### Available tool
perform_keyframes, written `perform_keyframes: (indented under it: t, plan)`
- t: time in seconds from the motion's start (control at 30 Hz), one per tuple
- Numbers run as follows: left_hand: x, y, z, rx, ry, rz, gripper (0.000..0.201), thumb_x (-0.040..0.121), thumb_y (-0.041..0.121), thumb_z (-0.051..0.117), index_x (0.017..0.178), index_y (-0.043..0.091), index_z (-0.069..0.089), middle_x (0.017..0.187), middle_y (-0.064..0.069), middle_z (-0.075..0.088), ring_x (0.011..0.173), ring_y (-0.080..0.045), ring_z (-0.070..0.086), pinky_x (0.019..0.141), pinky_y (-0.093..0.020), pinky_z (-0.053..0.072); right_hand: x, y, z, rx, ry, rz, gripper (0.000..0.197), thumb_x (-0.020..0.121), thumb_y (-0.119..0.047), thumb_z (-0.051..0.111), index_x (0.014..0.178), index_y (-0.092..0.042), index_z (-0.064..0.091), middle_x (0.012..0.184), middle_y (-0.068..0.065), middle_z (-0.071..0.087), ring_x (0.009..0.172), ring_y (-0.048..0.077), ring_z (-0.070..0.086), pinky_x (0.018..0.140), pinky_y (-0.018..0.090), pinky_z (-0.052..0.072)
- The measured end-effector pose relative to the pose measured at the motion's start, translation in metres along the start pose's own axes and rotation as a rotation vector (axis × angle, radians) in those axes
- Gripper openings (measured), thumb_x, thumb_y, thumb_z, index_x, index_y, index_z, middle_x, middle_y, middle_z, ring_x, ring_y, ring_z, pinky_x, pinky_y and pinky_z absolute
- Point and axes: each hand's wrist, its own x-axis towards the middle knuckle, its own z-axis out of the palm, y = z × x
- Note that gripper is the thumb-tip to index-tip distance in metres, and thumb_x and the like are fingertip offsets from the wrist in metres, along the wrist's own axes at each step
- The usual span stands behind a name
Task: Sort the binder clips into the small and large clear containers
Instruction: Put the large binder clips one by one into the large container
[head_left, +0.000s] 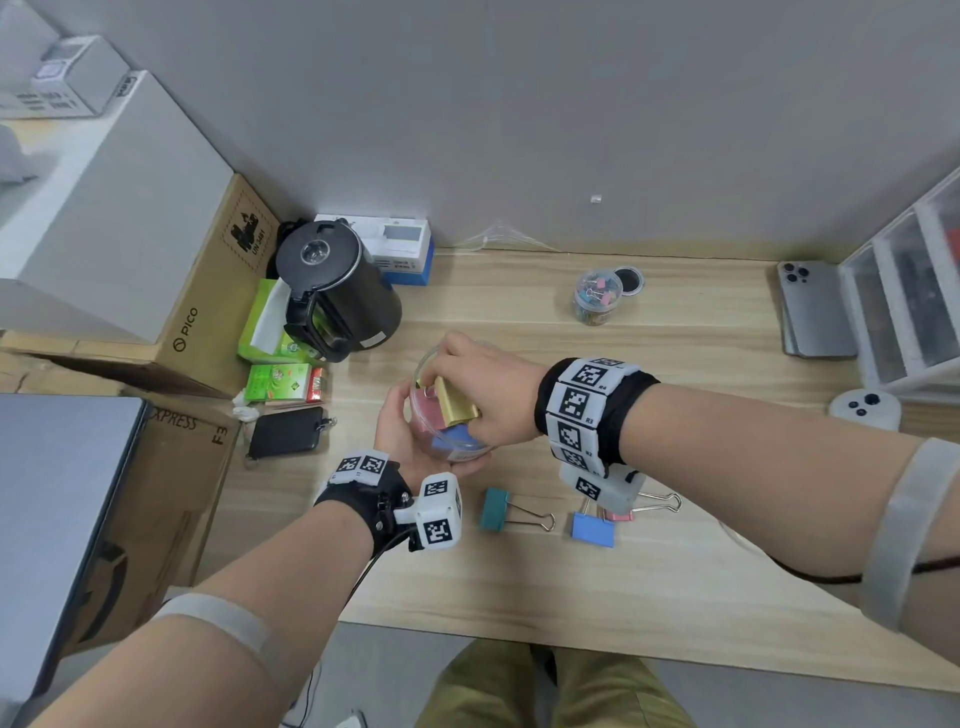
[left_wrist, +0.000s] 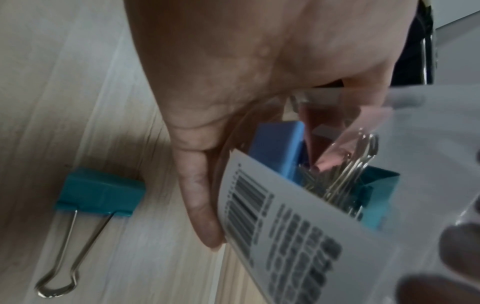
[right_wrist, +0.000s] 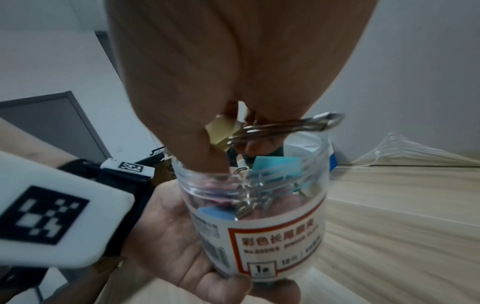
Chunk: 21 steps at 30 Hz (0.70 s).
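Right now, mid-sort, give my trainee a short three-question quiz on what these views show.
1. True or false: the left hand holds the large clear jar.
2. Which clip does the right hand pinch at the jar's mouth? A teal, B gold, C pink.
3. Fill in: the small container stands with its lid ____.

Key: 1 true; 2 B, the gold clip; 3 off, with the lid beside it.
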Motion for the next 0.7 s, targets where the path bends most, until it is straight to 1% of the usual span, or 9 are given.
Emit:
perform_keyframes:
  t: [0.13,0.2,0.23,0.37,0.43,0.53,0.6,0.67,0.7]
  plan:
    - [-0.002,0.001,0.001,0.014,-0.043,-0.037,0.070,0.076,0.059,0.058,0.127,0.012,0.061,0.126,-0.025,0.063,0.095,-0.050,0.067,0.076,-0.051,0.056,0.003,0.000,0.004,-0.063,0.085,-0.090,0.064,0.070,-0.028,0.080,0.128,-0.022,0.056,0.119,-0.001,0.054,0.107,0.018,0.052,0.092,0.032,0.045]
    - [0.000,0.002,-0.001,0.012,-0.093,-0.073,0.077,0.071,0.058,0.062,0.133,0.012,0.057,0.133,-0.025,0.058,0.104,-0.054,0.062,0.080,-0.051,0.055,0.003,0.003,0.007,-0.033,0.145,-0.115,0.064,0.066,-0.031,0.083,0.124,-0.023,0.058,0.120,-0.003,0.060,0.111,0.018,0.053,0.098,0.035,0.045]
    - [0.000,0.003,-0.002,0.007,-0.114,-0.093,0.078,0.072,0.058,0.061,0.136,0.013,0.055,0.134,-0.025,0.058,0.109,-0.055,0.059,0.081,-0.051,0.054,0.003,0.004,0.007,-0.010,0.164,-0.117,0.064,0.065,-0.031,0.084,0.123,-0.024,0.058,0.120,-0.004,0.061,0.113,0.018,0.053,0.099,0.035,0.044]
    - [0.004,0.005,-0.007,0.003,-0.158,-0.119,0.075,0.077,0.064,0.056,0.134,0.014,0.057,0.133,-0.025,0.059,0.115,-0.056,0.055,0.083,-0.050,0.054,0.001,0.012,0.004,0.056,0.190,-0.151,0.067,0.067,-0.037,0.087,0.126,-0.022,0.060,0.123,-0.004,0.063,0.114,0.017,0.055,0.096,0.032,0.045]
    - [0.007,0.005,-0.011,0.009,-0.164,-0.122,0.080,0.076,0.066,0.055,0.134,0.012,0.057,0.132,-0.026,0.059,0.118,-0.054,0.054,0.083,-0.049,0.054,0.000,0.018,0.001,0.062,0.255,-0.137,0.059,0.073,-0.044,0.081,0.124,-0.019,0.062,0.116,-0.004,0.066,0.104,0.015,0.059,0.090,0.034,0.050]
    - [0.012,0.008,-0.019,0.029,-0.129,-0.109,0.085,0.076,0.069,0.051,0.137,0.010,0.055,0.132,-0.026,0.059,0.122,-0.050,0.054,0.090,-0.051,0.051,-0.005,0.028,-0.006,0.074,0.515,-0.074,0.036,0.089,-0.044,0.064,0.113,-0.018,0.063,0.096,-0.009,0.061,0.079,0.010,0.058,0.072,0.035,0.054]
    - [0.014,0.009,-0.022,0.046,-0.135,-0.101,0.084,0.079,0.069,0.046,0.137,0.010,0.055,0.132,-0.026,0.059,0.119,-0.047,0.056,0.093,-0.051,0.049,-0.010,0.039,-0.012,0.124,0.624,0.037,0.026,0.094,-0.037,0.056,0.112,-0.019,0.061,0.093,-0.012,0.057,0.074,0.009,0.056,0.071,0.032,0.051]
    - [0.014,0.010,-0.023,0.046,-0.163,-0.107,0.084,0.080,0.070,0.042,0.138,0.010,0.054,0.133,-0.027,0.058,0.118,-0.050,0.056,0.091,-0.049,0.050,-0.015,0.056,-0.014,0.153,0.636,0.177,0.021,0.093,-0.029,0.055,0.111,-0.021,0.060,0.093,-0.011,0.058,0.077,0.011,0.056,0.073,0.031,0.049]
    - [0.015,0.010,-0.024,0.043,-0.171,-0.113,0.085,0.080,0.070,0.042,0.139,0.010,0.053,0.134,-0.028,0.057,0.120,-0.051,0.054,0.089,-0.048,0.051,-0.018,0.067,-0.014,0.142,0.589,0.254,0.022,0.091,-0.026,0.055,0.111,-0.021,0.059,0.092,-0.010,0.060,0.079,0.014,0.058,0.075,0.032,0.049]
